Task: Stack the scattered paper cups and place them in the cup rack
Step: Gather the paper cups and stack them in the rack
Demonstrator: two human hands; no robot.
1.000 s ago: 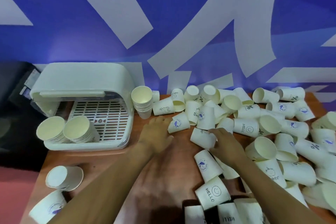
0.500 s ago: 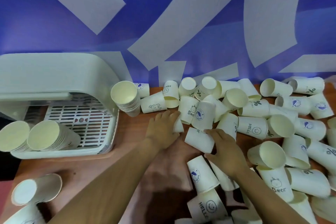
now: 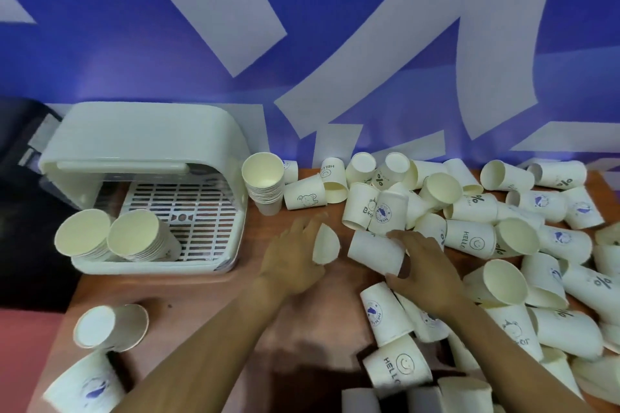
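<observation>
Smooth reddish-brown desk (image 3: 208,308) against a blue-and-white wall (image 3: 167,26). Left hand (image 3: 295,258) holds one paper cup (image 3: 325,245); right hand (image 3: 426,271) grips another (image 3: 374,250). White plastic slatted rack (image 3: 141,151) sits left, holding two stacks (image 3: 110,238).

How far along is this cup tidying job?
Early on. Two stacks already lie in the cup rack, and a third stack stands beside it. The left hand holds one cup; the right hand grips another. Dozens of loose cups remain scattered across the table.
</observation>
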